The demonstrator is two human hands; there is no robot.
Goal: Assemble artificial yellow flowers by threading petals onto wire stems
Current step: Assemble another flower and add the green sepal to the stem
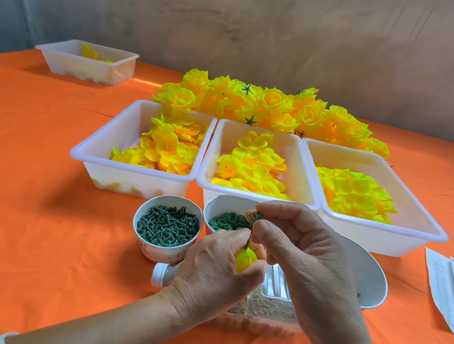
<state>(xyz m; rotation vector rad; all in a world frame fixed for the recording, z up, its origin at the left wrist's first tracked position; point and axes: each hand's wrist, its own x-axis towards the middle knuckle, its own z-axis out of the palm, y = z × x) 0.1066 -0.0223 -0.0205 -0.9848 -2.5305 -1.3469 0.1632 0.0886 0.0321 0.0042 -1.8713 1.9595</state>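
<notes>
Up front on the orange-clothed counter (35,199), both hands are busy over the small white bowls (158,253). Left hand (212,271) has its fingers curled snug round a small yellow fabric bud (245,260), with a thin green wire stem (249,240) poking up out of it. Right hand (305,254) pinches a little round green plastic ring piece (255,217) between thumb and forefinger, right at the stem's tip. Further back sit three white plastic trays (129,173) of loose yellow petals, and behind those a heap of finished yellow flowers (275,108).
</notes>
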